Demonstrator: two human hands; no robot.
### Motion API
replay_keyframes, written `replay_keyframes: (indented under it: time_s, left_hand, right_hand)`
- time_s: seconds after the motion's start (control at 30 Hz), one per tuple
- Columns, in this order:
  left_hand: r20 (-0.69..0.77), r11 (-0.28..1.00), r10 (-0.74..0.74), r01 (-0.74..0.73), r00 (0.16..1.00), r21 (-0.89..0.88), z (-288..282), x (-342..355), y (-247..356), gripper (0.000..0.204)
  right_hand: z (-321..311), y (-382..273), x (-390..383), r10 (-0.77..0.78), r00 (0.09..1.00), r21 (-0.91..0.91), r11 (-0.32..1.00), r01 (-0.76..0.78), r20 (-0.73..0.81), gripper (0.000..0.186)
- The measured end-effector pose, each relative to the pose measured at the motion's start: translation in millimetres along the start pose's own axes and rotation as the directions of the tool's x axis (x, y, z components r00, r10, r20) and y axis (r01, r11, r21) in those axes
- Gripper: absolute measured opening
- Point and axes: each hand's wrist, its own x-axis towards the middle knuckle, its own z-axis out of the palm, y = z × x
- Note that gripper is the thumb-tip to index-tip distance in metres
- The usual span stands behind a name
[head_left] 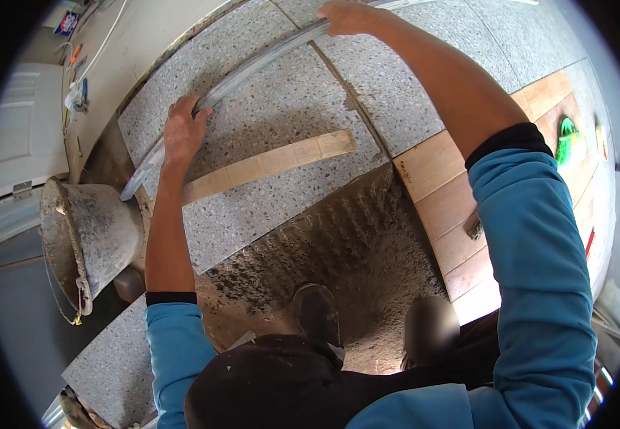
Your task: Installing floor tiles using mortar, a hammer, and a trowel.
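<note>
My left hand (183,132) is closed round a long grey metal straightedge (263,66) near its lower left end. At the top of the view my right hand (347,18) grips the same bar farther along. The bar lies slantwise across large grey speckled tiles (249,132). Nearer to me, a flat pale wooden strip (274,163) rests on the tile surface. Below the tile's near edge stretches a bed of dark grey mortar (338,214) with comb ridges in it.
A mortar-stained bucket (113,225) lies tipped at the left, near a white door (20,129). Wood-look tiles (435,189) border the mortar on the right, with a bright green item (566,139) on them. My shoe (317,313) stands at the mortar's near side. Another speckled tile (113,365) is at lower left.
</note>
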Motion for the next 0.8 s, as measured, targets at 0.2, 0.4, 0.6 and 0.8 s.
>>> replay_keyframes:
  time_s: [0.2,0.4,0.6,0.8]
  left_hand:
    - [0.02,0.994,-0.109,0.109,0.994,0.032,2,12,-6,0.035]
    - [0.068,0.988,-0.146,0.149,0.987,-0.042,-1,27,-20,0.04]
    - [0.032,0.991,-0.111,0.113,0.993,-0.069,-5,21,-20,0.037]
    - [-0.029,0.998,-0.069,0.069,0.997,0.012,-1,15,-31,0.036]
  right_hand:
    - [-18,4,1,0.022,0.993,-0.004,1.0,-0.022,0.112,0.045]
    - [-3,17,-11,-0.107,0.989,0.014,0.994,0.108,-0.1,0.036]
    - [14,20,-2,-0.125,0.991,-0.145,0.982,0.118,-0.045,0.028]
    - [9,1,-4,-0.053,0.995,-0.059,0.997,0.048,-0.081,0.027]
